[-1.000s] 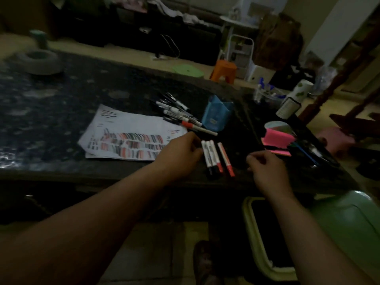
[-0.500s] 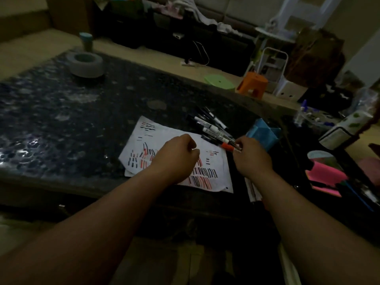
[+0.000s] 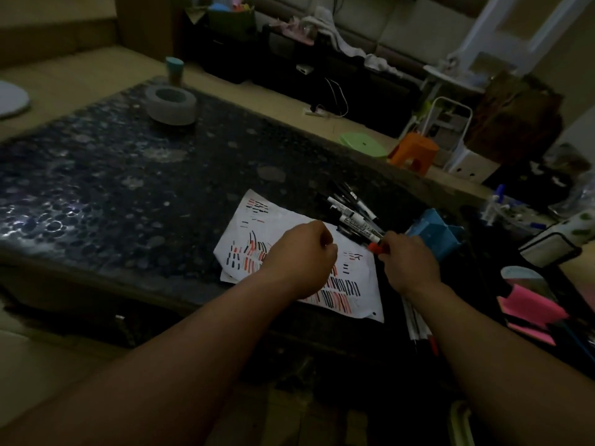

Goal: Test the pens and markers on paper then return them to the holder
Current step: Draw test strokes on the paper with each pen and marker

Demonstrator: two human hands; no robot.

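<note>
Right hand (image 3: pixel 410 265) pinches red-capped marker (image 3: pixel 373 246) — over paper (image 3: pixel 360 268).

No wording can be read. The white markers (image 3: pixel 354 220) lying beside the paper (image 3: pixel 299 252) carry dark printed labels on their barrels, too blurred and dim to make out. The paper bears only red and black test strokes, no letters or numbers.

One head-worn wide-angle camera looks forward and steeply down over both bare forearms onto the dark speckled stone tabletop (image 3: pixel 128 188). It sits close: the arms fill the lower frame, the curled left hand (image 3: pixel 299 259) and right hand (image 3: pixel 409 265) near centre, with the cluttered room beyond them.
</note>
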